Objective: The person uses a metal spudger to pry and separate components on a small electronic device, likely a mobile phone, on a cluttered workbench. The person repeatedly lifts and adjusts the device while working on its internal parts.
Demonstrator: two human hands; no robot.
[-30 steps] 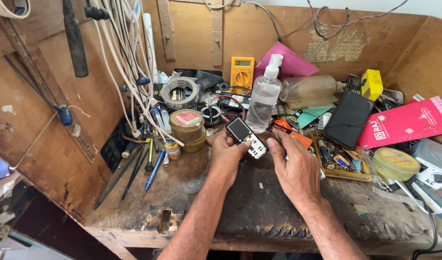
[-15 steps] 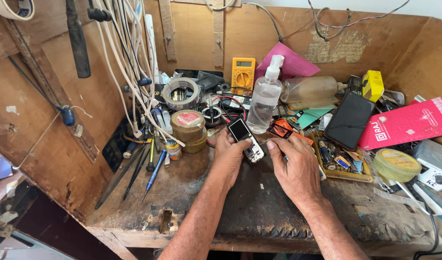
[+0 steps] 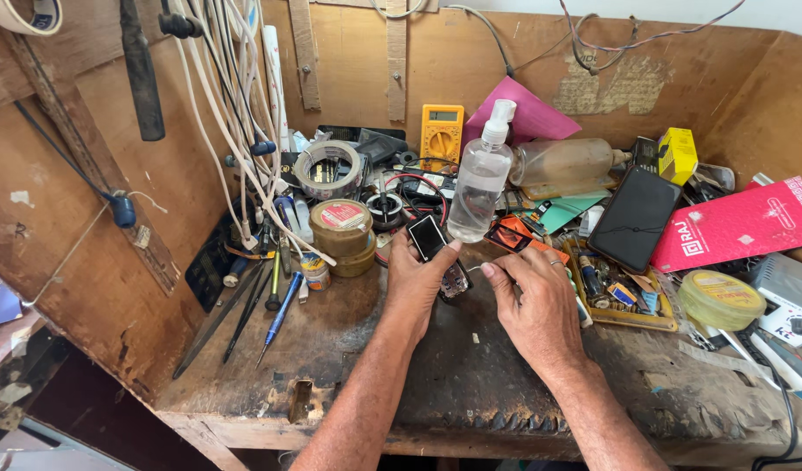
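My left hand (image 3: 418, 288) grips a small keypad phone (image 3: 439, 255) with a dark screen, tilted up over the worn wooden bench. My right hand (image 3: 534, 305) sits just right of it, its fingers pinched near the phone's lower end; whatever it pinches is too small to make out. A clear spray bottle (image 3: 481, 185) stands directly behind the phone.
Tape rolls (image 3: 342, 225), a yellow multimeter (image 3: 441, 133), a black smartphone (image 3: 635, 218), a red box (image 3: 740, 223) and a tray of small parts (image 3: 619, 296) crowd the back and right. Screwdrivers (image 3: 277, 314) lie at left; white cables (image 3: 235, 105) hang on the left wall.
The phone has turned in my left hand, so its pale keypad end now points down behind my fingers. My right hand has closed in towards it.
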